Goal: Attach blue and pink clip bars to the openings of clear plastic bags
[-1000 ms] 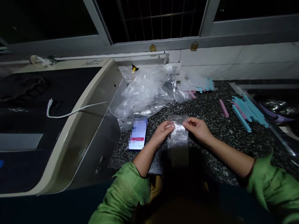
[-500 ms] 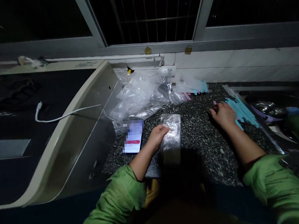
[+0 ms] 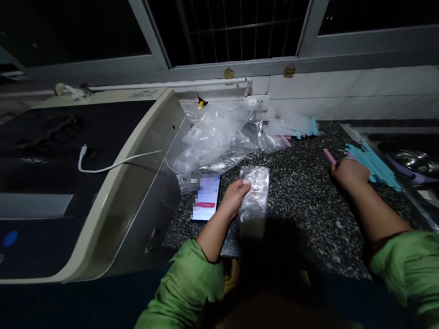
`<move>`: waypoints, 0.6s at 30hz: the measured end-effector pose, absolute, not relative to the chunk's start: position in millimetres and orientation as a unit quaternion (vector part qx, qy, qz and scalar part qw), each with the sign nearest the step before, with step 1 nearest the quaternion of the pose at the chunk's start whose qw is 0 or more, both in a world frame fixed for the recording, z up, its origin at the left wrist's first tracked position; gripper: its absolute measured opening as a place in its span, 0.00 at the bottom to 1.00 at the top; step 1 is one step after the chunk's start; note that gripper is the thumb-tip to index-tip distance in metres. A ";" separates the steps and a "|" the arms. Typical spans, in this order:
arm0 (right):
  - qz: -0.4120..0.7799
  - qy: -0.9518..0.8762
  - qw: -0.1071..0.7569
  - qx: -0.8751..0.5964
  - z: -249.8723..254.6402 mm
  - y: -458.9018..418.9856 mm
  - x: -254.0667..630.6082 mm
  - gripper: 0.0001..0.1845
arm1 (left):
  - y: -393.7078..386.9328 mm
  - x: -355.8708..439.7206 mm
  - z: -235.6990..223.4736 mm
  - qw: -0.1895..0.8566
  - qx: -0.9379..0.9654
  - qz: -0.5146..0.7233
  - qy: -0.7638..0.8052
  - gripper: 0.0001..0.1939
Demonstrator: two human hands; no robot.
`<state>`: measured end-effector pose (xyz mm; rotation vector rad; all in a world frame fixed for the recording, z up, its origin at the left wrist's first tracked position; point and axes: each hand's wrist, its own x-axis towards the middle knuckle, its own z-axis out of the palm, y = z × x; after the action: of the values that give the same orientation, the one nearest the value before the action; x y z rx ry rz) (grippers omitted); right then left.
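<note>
My left hand (image 3: 236, 199) pinches the left edge of a flat, clear plastic bag (image 3: 257, 189) between thumb and fingers, just over the dark speckled counter. To the right, my right hand (image 3: 351, 174) is closed, knuckles up, around a pink plastic strip (image 3: 329, 157) whose end pokes out past the fingers on the left. Its fingertips are mostly hidden. Beside that hand lies a loose pile of light-blue strips (image 3: 379, 166), with a bit of pink showing at its near-left side.
A lit phone (image 3: 207, 198) lies left of my left hand. Crumpled clear bags (image 3: 217, 134) and more bagged strips (image 3: 307, 127) sit by the wall. A washing machine (image 3: 128, 156) with a white cable (image 3: 125, 163) stands left; a sink with a metal bowl (image 3: 418, 163) is right.
My right hand has closed and shifted slightly right, and more of the pink strip now shows. My left hand keeps the bag, now tilted a little. The view has turned slightly left.
</note>
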<state>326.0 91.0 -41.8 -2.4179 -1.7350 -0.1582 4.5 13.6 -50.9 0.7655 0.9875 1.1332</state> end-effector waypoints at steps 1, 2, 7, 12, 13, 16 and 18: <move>-0.059 -0.581 0.078 -0.808 -41.8 89.9 323.1 0.21 | 13.9 4.5 -50.8 0.674 0.334 0.498 0.432 0.17; -0.064 -0.585 0.079 -0.805 -41.2 87.9 318.3 0.20 | 13.9 4.9 -50.7 0.683 0.329 0.494 0.427 0.17; -0.069 -0.710 0.229 -0.663 -35.3 67.9 274.3 0.17 | 13.1 6.9 -52.0 0.713 0.314 0.464 0.422 0.18; -0.057 -0.796 0.374 -0.472 -30.9 42.9 234.3 0.13 | 13.3 6.7 -55.4 0.719 0.322 0.449 0.422 0.18; -0.044 -0.806 0.385 -0.448 -30.4 38.7 229.1 0.12 | 13.4 6.7 -56.1 0.719 0.323 0.449 0.421 0.18; -0.008 -0.827 0.401 -0.394 -30.4 28.7 218.2 0.09 | 13.8 7.3 -57.6 0.719 0.326 0.445 0.423 0.17; 0.001 -0.837 0.401 -0.372 -32.1 24.6 213.4 0.07 | 13.8 7.8 -57.8 0.719 0.330 0.440 0.426 0.16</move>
<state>213.4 24.6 -32.1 -0.9411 -2.1161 0.0028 7.8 13.8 -57.8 0.7306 0.9412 0.9729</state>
